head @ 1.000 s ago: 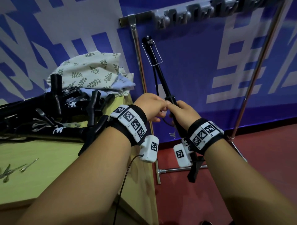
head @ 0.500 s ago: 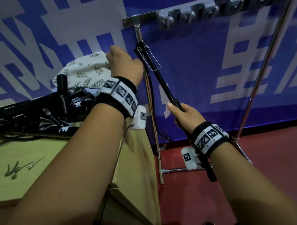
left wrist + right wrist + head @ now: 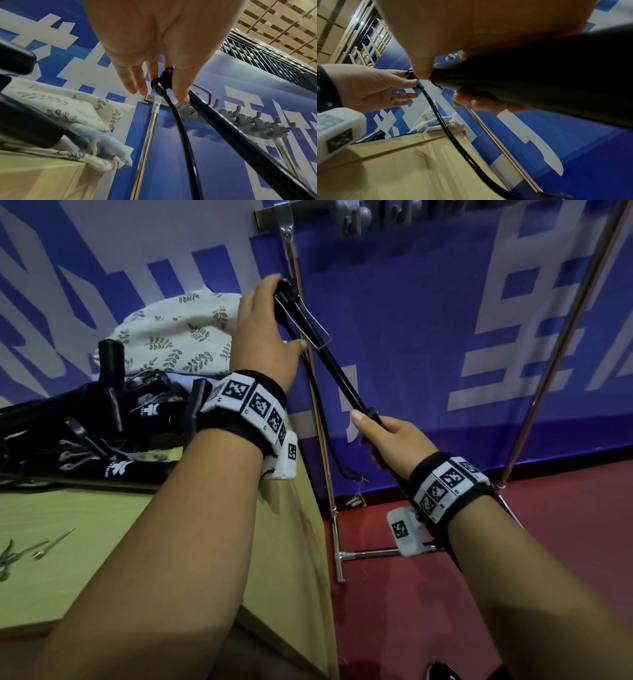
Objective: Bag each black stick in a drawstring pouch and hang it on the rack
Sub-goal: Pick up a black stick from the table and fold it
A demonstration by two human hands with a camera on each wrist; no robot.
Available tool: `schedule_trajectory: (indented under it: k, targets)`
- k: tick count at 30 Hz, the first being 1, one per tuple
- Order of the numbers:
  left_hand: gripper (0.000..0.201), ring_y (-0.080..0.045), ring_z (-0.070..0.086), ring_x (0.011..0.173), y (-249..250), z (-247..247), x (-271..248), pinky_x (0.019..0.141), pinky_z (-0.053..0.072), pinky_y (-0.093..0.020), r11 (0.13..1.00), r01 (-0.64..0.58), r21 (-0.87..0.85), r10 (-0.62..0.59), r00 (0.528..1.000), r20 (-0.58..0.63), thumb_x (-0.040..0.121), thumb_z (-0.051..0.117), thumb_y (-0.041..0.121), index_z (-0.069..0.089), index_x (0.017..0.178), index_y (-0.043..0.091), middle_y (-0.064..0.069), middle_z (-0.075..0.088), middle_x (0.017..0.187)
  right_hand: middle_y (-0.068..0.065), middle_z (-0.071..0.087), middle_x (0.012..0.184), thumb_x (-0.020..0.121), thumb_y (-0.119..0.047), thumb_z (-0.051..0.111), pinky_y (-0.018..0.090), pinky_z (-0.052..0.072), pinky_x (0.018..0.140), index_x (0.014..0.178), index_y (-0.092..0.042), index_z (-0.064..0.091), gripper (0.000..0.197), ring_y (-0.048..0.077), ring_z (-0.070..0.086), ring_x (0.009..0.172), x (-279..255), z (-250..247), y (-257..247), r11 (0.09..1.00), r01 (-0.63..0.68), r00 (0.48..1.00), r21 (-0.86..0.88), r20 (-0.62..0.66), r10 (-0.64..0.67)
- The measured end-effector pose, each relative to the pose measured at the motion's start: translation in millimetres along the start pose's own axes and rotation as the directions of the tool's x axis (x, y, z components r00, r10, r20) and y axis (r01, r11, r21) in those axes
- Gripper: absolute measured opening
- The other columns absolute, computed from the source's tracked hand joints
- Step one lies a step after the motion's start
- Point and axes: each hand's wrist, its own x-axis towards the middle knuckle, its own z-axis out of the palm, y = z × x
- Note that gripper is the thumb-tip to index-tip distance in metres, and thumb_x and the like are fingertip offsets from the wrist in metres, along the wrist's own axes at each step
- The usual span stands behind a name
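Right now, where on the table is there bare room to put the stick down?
Bare room: the front of the light wooden table, between the small metal clips at its left edge and the left forearm. Crowded: the back, with the pile of black sticks and the leaf-print cloth pouches.

Head cam looks down from above; wrist cams close, upward; all share black stick

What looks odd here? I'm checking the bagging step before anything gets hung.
The black stick, held by the right hand with the left hand pinching its top end, is bare. It is tilted up near the rack with its cord dangling, while the leaf-print pouches lie heaped on the table.
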Motion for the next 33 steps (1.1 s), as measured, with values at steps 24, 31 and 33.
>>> schedule_trajectory:
  k: [24,31,33]
  targets:
    - [0.054,-0.018,0.054,0.075,17.0,29.9,-19.4,0.056,0.029,-0.021,0.993,0.055,0.104,-0.067,0.99,0.121,0.084,0.06,0.077,0.046,0.075,0.026,-0.003,0.06,0.087,0.001,0.067,0.075,0.089,-0.083,0.056,0.031,0.051,0.067,0.103,-0.013,0.074,0.073,0.013,0.063,0.065,-7.7,-15.9,-4.8,0.979,0.045,0.999,-0.199,0.011,-0.044]
    - [0.06,-0.017,0.059,0.072,22.2,40.6,-22.8,0.057,0.034,-0.027,0.993,-0.006,0.119,-0.021,0.973,0.229,0.079,0.059,0.082,0.052,0.076,0.023,-0.002,0.063,0.083,0.003,0.071,0.078,0.087,-0.082,0.061,0.047,0.061,0.083,0.103,-0.011,0.072,0.074,0.018,0.069,0.071,-4.7,-7.9,-8.5,0.991,0.018,1.0,-0.134,-0.002,-0.018]
    - [0.059,-0.018,0.059,0.07,24.7,42.7,-25.2,0.056,0.034,-0.027,0.993,-0.016,0.114,-0.016,0.963,0.271,0.081,0.061,0.079,0.05,0.074,0.021,-0.003,0.063,0.08,0.004,0.072,0.081,0.087,-0.079,0.063,0.049,0.061,0.084,0.1,-0.017,0.071,0.064,0.019,0.07,0.074,-4.3,-6.6,-9.9,0.994,0.009,1.0,-0.11,-0.01,-0.01]
